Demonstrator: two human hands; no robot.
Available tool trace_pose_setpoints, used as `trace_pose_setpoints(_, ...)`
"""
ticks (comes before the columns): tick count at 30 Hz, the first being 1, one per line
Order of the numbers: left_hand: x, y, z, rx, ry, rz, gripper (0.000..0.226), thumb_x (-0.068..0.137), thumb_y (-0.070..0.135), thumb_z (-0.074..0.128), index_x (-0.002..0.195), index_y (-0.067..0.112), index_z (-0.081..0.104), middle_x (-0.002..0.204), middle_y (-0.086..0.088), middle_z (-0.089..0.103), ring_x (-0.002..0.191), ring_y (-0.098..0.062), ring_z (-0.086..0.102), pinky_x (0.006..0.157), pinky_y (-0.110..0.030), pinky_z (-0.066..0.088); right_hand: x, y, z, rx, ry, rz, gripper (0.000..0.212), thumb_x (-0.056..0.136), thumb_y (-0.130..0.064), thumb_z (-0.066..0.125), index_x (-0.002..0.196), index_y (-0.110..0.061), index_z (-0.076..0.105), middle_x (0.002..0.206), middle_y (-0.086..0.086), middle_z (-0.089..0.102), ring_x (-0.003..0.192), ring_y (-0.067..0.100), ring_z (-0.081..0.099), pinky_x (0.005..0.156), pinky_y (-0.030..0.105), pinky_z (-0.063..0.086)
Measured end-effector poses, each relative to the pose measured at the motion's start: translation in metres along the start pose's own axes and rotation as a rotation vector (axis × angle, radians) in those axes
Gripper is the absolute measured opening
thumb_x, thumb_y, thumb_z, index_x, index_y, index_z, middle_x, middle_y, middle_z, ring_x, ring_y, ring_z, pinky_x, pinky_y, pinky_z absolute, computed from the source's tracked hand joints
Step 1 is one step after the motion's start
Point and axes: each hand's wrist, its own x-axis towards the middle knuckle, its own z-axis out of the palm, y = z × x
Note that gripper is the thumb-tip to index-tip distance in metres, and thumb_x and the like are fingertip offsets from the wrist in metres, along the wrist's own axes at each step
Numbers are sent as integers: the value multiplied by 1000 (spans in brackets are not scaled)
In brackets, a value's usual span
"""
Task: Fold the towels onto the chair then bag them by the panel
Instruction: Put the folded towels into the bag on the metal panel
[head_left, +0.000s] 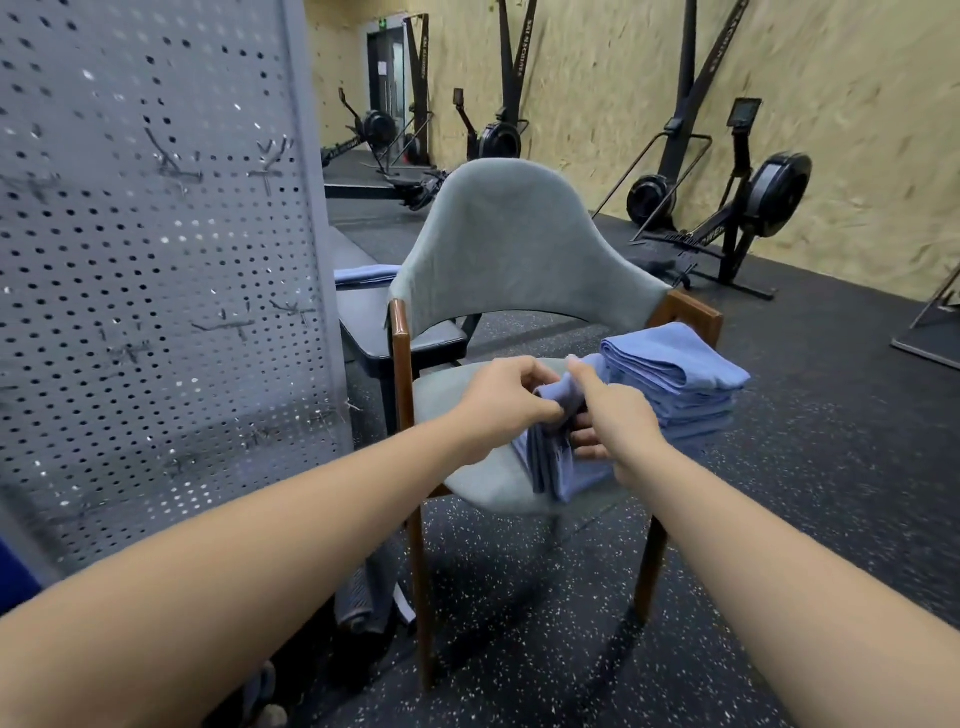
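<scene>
Black speckled rubber floor (779, 415) ran through the gym, and rowing machines (753, 197) stood along the chipboard wall in the upper right of the frame. At the centre was the grey chair (498, 234), and the perforated panel (156, 286) filled the left side, just beside it.

I held one blue towel (550, 467) over the front middle of the seat. My left hand (501, 400) pinched its upper fold with curled fingers (535, 371). My right hand (618, 415) gripped it from the other side, thumb up and the other fingers under the cloth. I think I kept it lifted a little so that the layers could hang even and the edges could meet before I laid it down.

The stack of folded towels (675, 369) rested on the right side of the seat, and its outer edge seemed to reach a little over the rim. Placing it there probably left the rest of the seat free for folding. It could also slide off if I pushed it.

One more blue towel (363, 273) lay on the black bench (384, 322) behind the panel, so the folding seemed not finished. A grey striped thing (363, 597) lay on the floor at the foot of the panel. I cannot tell if it was the bag.
</scene>
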Motion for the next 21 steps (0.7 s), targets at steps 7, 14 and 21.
trace_pose_setpoints(7,-67,-2,-35,-65,-177,-21,23,90,18,85,110,14,77,93,4,74,78,-1,64,74,-13,49,-26,-8,13,-42,-304,-38,14,90,-19,67,96,-7,70,74,10,65,54,21,61,59,33,53)
trace_pose_setpoints(14,-100,-55,-91,-123,-38,-157,19,99,30,74,117,23,72,105,1,79,92,-8,72,81,-28,57,-73,-13,49,-604,-556,-289,31,92,-23,68,69,-22,49,65,-2,46,58,17,44,52,27,38)
trace_pose_setpoints(21,-118,-107,-126,-139,-1,-245,40,83,54,87,98,18,74,87,6,73,80,-12,60,81,-31,44,-87,-8,97,-773,-615,-356,31,92,-29,66,70,-20,46,64,-1,42,58,18,36,52,32,28)
